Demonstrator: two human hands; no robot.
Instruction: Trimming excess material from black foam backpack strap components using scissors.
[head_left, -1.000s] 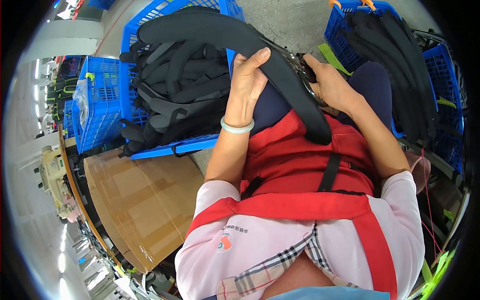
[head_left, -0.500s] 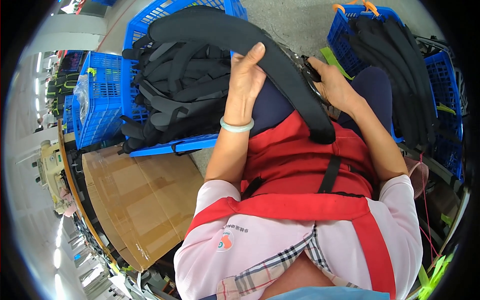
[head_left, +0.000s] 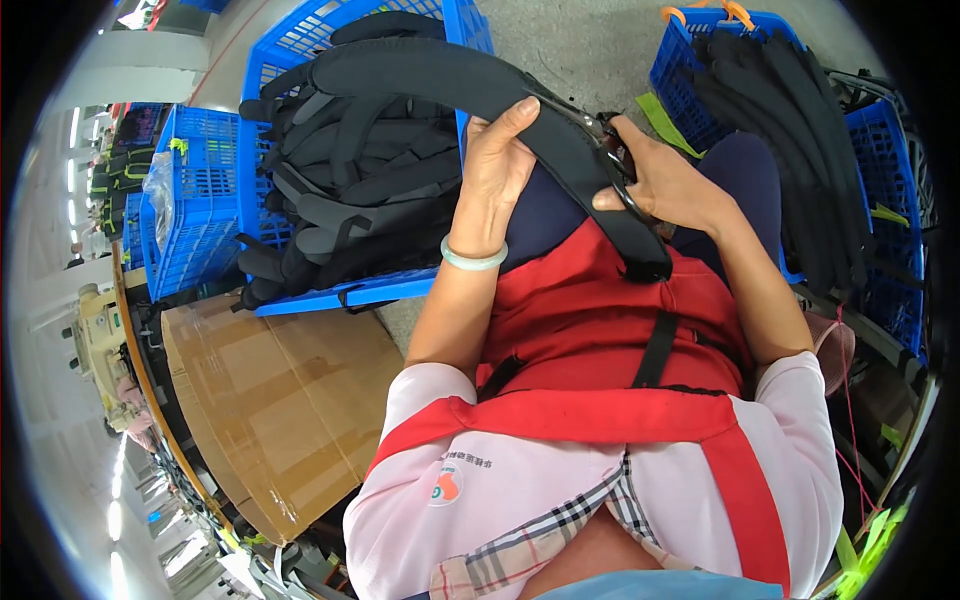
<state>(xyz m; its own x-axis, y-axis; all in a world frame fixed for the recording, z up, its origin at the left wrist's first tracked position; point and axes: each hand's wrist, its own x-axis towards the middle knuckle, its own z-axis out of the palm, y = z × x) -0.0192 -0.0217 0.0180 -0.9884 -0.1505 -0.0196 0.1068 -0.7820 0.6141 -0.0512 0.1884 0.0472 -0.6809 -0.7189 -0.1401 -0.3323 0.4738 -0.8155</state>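
A long black padded strap (head_left: 425,68) curves from above the left crate down to my lap. My left hand (head_left: 498,160) is closed on its middle, thumb on top and fingers underneath. In my right hand (head_left: 668,182) are scissors (head_left: 617,160) with dark handles and metal blades. Those blades lie along the far right edge of the strap, pointing toward the spot my left hand grips. From this view I cannot tell whether they touch the fabric. The strap's lower end rests against my red apron (head_left: 600,310).
Left of my knees, a blue crate (head_left: 345,296) holds a heap of similar black straps (head_left: 390,150). Another blue crate (head_left: 672,65) with long black straps (head_left: 800,170) stands at the right. A cardboard sheet (head_left: 270,390) lies at the lower left, near a sewing machine (head_left: 98,335).
The scissors have swung up and left, so their blades now show along the strap's edge. My right thumb has come over the strap. My left hand keeps its grip, nearly still.
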